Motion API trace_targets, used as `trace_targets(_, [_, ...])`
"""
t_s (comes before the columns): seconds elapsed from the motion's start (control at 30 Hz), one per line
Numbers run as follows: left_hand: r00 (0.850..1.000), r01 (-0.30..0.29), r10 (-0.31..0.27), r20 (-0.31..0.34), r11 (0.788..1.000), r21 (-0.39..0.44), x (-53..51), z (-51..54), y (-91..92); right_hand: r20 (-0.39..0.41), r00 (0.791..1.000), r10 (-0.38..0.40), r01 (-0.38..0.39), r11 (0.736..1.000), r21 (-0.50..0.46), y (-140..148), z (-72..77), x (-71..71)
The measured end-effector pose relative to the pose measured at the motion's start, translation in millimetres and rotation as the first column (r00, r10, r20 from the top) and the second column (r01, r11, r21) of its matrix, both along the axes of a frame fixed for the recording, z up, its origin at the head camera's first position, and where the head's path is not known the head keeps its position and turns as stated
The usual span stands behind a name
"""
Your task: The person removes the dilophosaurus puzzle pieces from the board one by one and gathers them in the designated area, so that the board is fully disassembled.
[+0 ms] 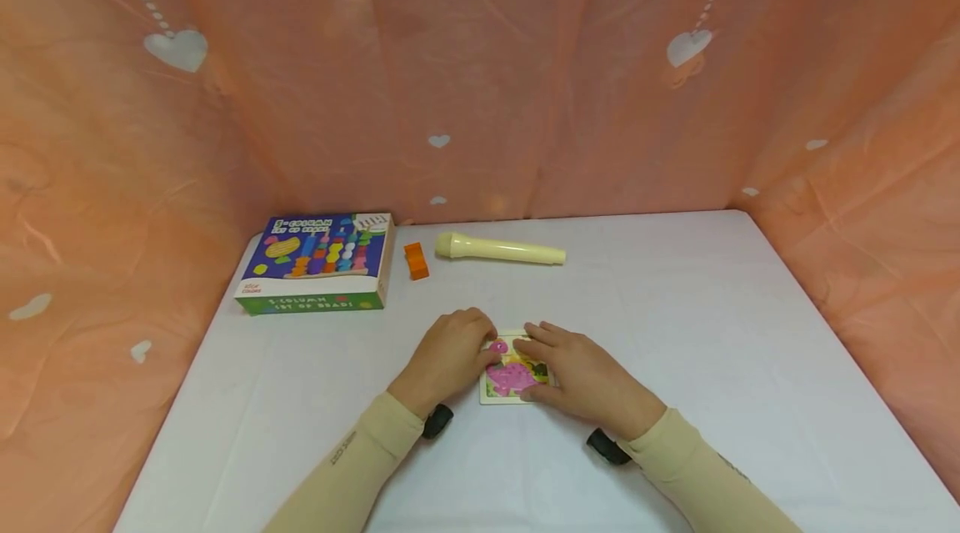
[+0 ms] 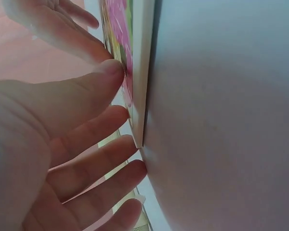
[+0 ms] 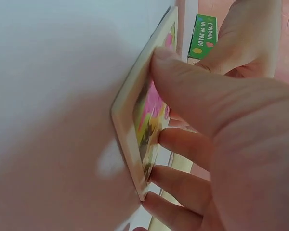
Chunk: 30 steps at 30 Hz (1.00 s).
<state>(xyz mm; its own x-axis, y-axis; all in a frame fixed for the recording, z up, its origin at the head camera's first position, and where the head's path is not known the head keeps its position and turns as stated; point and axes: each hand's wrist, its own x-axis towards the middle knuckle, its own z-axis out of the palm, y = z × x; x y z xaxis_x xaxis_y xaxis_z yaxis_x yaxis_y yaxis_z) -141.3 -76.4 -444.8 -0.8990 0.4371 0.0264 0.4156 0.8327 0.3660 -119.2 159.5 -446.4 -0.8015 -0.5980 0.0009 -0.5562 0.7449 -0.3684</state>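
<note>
A small square picture puzzle board [image 1: 513,379] with a pale rim and a pink dinosaur lies flat on the white table. My left hand [image 1: 452,356] is at its left side. In the left wrist view the left thumb [image 2: 108,72] touches the picture, with the fingertips by the board's edge. My right hand [image 1: 585,374] rests over the right part. The right thumb [image 3: 166,60] lies on the near rim in the right wrist view, and the other fingers reach the far side, loosely extended. Part of the picture is hidden beneath the hands.
At the back left stands a bead-set box [image 1: 318,262]. To its right are a small orange block [image 1: 416,261] and a cream microphone-shaped stick [image 1: 501,249]. An orange curtain [image 1: 480,74] with white hearts hangs behind the table [image 1: 675,308].
</note>
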Motion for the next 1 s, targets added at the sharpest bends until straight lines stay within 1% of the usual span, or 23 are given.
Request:
trace_targets(0.13, [1.000,0.008,-0.008,-0.002,1.000,0.004,-0.3,0.8,0.5,-0.008,1.000,0.007,-0.007,1.000,-0.002,-0.5,0.9,0.4])
trace_targets(0.3, [1.000,0.023,-0.023,0.007,1.000,0.021,-0.4,0.8,1.6,0.007,1.000,-0.012,0.012,1.000,0.008,-0.6,0.4,0.7])
trace_targets(0.53, [1.000,-0.007,0.006,0.031,1.000,0.030,0.5,-2.2,0.9,0.006,1.000,-0.007,0.007,1.000,0.012,-2.4,-0.1,-0.2])
trace_targets(0.73, [0.999,-0.008,0.006,0.051,0.999,0.041,-0.7,-3.9,0.4,0.010,1.000,-0.016,0.016,1.000,0.014,-4.0,1.3,-0.4])
trace_targets(1.0, [0.999,-0.015,0.012,0.047,0.998,0.062,0.2,-2.2,0.2,0.013,1.000,-0.020,0.020,1.000,0.016,-4.9,1.9,-1.4])
